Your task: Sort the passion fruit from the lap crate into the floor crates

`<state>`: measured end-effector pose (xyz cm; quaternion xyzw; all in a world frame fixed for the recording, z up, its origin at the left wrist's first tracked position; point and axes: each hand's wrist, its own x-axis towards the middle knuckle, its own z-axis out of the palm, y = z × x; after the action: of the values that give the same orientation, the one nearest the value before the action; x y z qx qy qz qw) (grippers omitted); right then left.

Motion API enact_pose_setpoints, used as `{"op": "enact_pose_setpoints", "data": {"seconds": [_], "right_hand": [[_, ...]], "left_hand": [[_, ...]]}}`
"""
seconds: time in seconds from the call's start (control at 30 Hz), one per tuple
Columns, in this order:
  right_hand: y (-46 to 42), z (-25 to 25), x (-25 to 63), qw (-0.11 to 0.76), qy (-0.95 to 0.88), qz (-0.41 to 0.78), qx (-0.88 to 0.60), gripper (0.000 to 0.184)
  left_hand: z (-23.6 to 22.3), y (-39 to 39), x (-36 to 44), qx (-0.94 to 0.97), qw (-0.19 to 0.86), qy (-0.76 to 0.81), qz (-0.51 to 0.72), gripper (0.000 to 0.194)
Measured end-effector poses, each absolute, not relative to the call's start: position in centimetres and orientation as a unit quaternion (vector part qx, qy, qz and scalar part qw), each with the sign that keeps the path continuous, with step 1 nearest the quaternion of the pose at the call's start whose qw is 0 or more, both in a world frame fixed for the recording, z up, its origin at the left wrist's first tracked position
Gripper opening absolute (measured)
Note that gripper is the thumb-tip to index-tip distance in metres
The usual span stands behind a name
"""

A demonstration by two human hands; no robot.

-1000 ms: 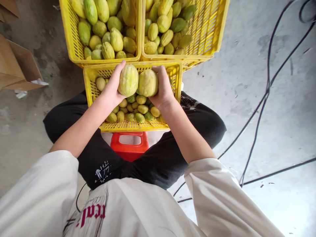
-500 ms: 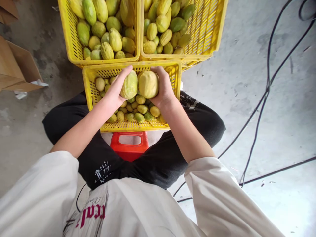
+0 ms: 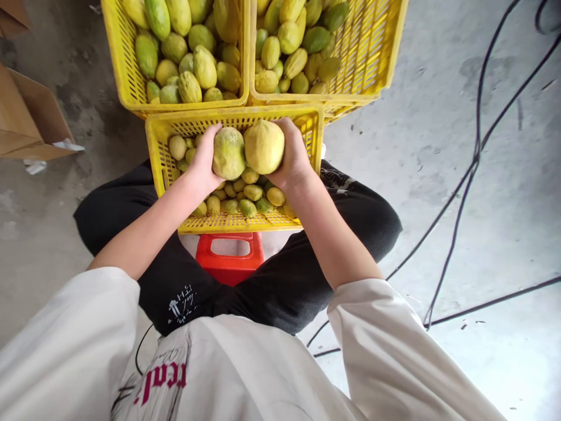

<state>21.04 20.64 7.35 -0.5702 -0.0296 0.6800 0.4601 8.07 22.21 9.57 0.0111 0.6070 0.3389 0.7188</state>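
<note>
The person is sitting on a red stool (image 3: 229, 257), holding two fruits side by side above the near yellow crate (image 3: 158, 158). The left hand (image 3: 202, 162) is wrapping its fingers around a green-yellow fruit (image 3: 228, 153), thumb lying over the top. The right hand (image 3: 293, 158) is cupping a paler yellow fruit (image 3: 263, 146), fingers curled round its far side. The two fruits are touching between the hands. Beneath the fingers, small fruits (image 3: 245, 196) are lying in the crate. Beyond the fingertips, two fuller crates (image 3: 368, 64) are standing close together.
</note>
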Motion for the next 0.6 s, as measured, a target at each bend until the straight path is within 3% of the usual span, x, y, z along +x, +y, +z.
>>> {"op": "enact_pose_setpoints", "data": {"seconds": [0.07, 0.2, 0.6], "right_hand": [[20.7, 7.2, 21.1, 0.458, -0.028, 0.687, -0.564, 0.053], [20.7, 7.1, 21.1, 0.455, -0.027, 0.691, -0.562, 0.052], [20.5, 6.2, 21.2, 0.473, -0.060, 0.671, -0.567, 0.052]], "left_hand": [[9.8, 22.1, 8.1, 0.025, 0.729, 0.595, 0.337, 0.030], [9.7, 22.1, 8.1, 0.035, 0.727, 0.596, 0.339, 0.008], [8.0, 22.5, 8.1, -0.035, 0.689, 0.635, 0.347, 0.019]]}}
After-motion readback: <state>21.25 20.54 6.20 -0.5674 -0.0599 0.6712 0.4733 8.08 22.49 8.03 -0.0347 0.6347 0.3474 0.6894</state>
